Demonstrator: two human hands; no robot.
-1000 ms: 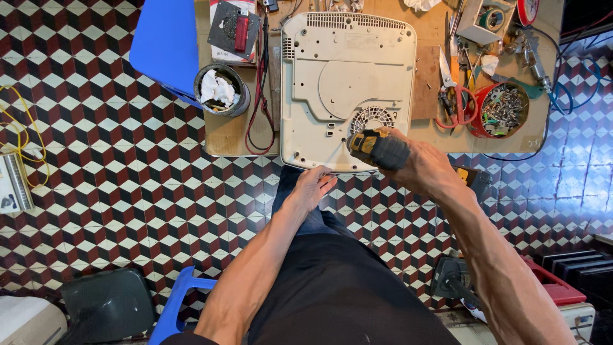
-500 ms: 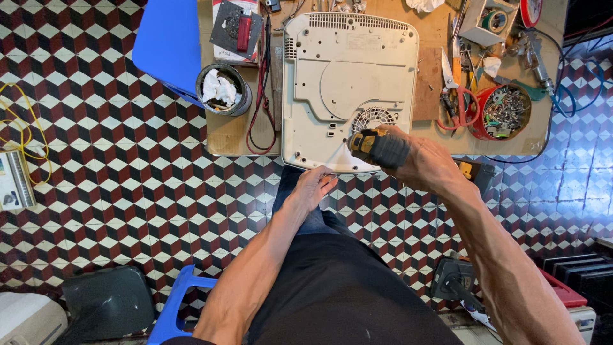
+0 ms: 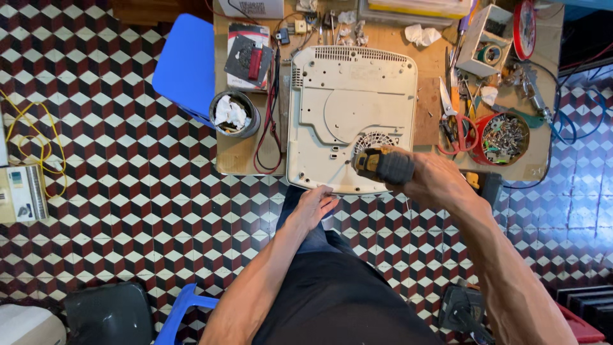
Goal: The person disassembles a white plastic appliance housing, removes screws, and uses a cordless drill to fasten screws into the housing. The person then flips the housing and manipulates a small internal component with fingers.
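A cream plastic appliance casing (image 3: 348,96) lies flat, underside up, on a low wooden table (image 3: 239,153), with a round fan grille near its front right. My right hand (image 3: 434,182) grips a black and yellow power screwdriver (image 3: 382,165), held over the casing's front edge beside the grille. My left hand (image 3: 313,206) rests with fingers spread against the casing's near edge and holds nothing.
A grey tin with crumpled cloth (image 3: 234,114) and red leads (image 3: 271,128) sit left of the casing. Right of it are a red tub of screws (image 3: 503,137), scissors and hand tools. A blue stool (image 3: 186,67) stands at the table's left on a chequered tile floor.
The view has shifted slightly. My right hand keeps the screwdriver over the casing's front edge, and my left hand has stayed at the near edge.
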